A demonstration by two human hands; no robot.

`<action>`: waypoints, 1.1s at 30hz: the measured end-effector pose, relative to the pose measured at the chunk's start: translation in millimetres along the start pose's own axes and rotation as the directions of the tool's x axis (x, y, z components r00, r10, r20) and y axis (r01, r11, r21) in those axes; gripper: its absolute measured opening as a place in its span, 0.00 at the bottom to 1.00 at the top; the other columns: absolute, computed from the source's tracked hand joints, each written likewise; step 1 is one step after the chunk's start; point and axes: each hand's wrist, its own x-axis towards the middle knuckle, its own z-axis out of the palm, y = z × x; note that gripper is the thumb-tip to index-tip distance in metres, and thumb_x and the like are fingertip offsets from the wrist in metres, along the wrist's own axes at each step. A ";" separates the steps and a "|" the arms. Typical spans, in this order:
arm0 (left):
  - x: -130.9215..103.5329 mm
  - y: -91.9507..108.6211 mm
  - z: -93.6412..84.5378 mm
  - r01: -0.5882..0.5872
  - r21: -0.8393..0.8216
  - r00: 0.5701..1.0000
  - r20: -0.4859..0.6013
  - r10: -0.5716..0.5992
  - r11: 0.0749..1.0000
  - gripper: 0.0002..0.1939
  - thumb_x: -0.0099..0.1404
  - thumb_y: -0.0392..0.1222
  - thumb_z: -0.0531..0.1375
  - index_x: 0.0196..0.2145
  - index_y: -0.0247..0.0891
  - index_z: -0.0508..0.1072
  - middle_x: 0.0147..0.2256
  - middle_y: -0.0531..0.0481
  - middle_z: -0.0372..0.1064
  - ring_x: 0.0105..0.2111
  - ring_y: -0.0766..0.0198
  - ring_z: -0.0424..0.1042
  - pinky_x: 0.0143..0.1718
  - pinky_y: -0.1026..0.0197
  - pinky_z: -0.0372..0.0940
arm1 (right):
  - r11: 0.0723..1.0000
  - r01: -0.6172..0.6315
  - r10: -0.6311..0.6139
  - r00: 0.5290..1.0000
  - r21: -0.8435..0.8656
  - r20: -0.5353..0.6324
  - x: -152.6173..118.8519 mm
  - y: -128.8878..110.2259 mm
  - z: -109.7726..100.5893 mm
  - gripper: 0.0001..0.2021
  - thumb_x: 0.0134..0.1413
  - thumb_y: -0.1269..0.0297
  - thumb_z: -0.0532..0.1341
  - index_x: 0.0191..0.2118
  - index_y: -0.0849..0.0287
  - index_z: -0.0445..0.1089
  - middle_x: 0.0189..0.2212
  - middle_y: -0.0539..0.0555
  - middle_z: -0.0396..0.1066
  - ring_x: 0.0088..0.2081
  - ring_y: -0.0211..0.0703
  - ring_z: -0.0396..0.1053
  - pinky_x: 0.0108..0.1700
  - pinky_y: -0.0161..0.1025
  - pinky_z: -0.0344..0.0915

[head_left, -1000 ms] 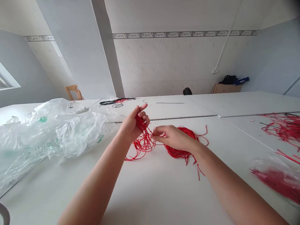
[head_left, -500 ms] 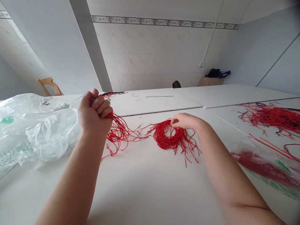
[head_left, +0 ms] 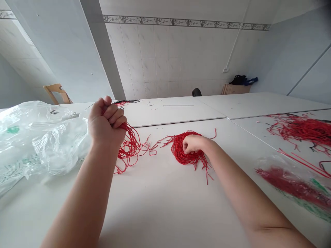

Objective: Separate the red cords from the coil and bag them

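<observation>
My left hand (head_left: 108, 120) is a closed fist raised over the table, gripping a bunch of red cords (head_left: 132, 137) whose loose ends hang and trail on the white surface. To its right lies a coiled bundle of red cords (head_left: 179, 151) with knotted ends spreading at its lower right. My right hand (head_left: 192, 144) rests on that coil with curled fingers over its middle; the fingertips are hidden, so what they hold cannot be made out. A small red loop (head_left: 152, 153) lies between the two bunches.
A clear plastic bag (head_left: 46, 137) covers the table's left side. At the right are a pile of red cords (head_left: 305, 129) and a plastic bag of red material (head_left: 292, 184). A thin strip (head_left: 178, 105) and black cords (head_left: 129, 101) lie at the back.
My right hand has moved left and down, from the coil's upper right edge onto its middle. My left hand remains closed on its cords. The small red loop now lies separate from the trailing cords.
</observation>
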 end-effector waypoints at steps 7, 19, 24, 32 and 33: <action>-0.8 -1.6 1.3 -0.035 0.031 0.999 0.006 0.035 0.999 0.18 0.75 0.33 0.54 0.27 0.44 0.71 0.13 0.59 0.52 0.12 0.74 0.51 0.13 0.67 0.44 | 0.996 0.090 -0.086 0.988 0.026 -0.129 -15.6 8.2 -14.4 0.02 0.53 0.68 0.64 0.34 0.55 0.72 0.34 0.50 0.74 0.30 0.38 0.66 0.30 0.36 0.57; 4.1 -0.2 -6.2 0.074 -0.042 0.993 0.093 -0.070 0.996 0.15 0.73 0.32 0.54 0.29 0.45 0.71 0.14 0.57 0.54 0.13 0.72 0.52 0.14 0.64 0.42 | 0.970 0.181 -0.143 0.966 0.163 -0.218 -34.5 33.1 -34.8 0.08 0.66 0.61 0.59 0.43 0.56 0.73 0.41 0.54 0.80 0.38 0.40 0.73 0.36 0.34 0.63; 2.5 -1.7 -4.0 0.023 0.025 0.999 0.036 -0.024 0.999 0.16 0.74 0.32 0.55 0.29 0.44 0.72 0.14 0.58 0.52 0.13 0.72 0.50 0.15 0.64 0.41 | 0.995 0.079 -0.064 0.970 0.054 -0.233 -24.3 22.1 -27.3 0.07 0.61 0.68 0.62 0.42 0.57 0.76 0.40 0.54 0.80 0.41 0.43 0.75 0.37 0.34 0.63; -1.4 -4.2 4.7 -0.020 0.091 1.000 -0.016 0.021 0.996 0.18 0.74 0.31 0.54 0.26 0.44 0.71 0.14 0.58 0.51 0.13 0.72 0.48 0.14 0.64 0.42 | 0.999 -0.005 0.001 0.996 -0.046 -0.088 2.8 -3.6 1.5 0.07 0.45 0.76 0.67 0.29 0.56 0.76 0.28 0.52 0.73 0.30 0.43 0.71 0.32 0.38 0.61; -1.4 -3.9 4.7 -0.017 0.072 1.000 -0.018 0.019 0.997 0.18 0.74 0.31 0.54 0.27 0.44 0.71 0.14 0.58 0.51 0.13 0.72 0.48 0.14 0.64 0.42 | 0.999 -0.012 0.007 0.995 -0.051 -0.095 3.1 -3.2 1.5 0.07 0.44 0.76 0.67 0.28 0.56 0.75 0.28 0.52 0.72 0.30 0.43 0.70 0.32 0.38 0.61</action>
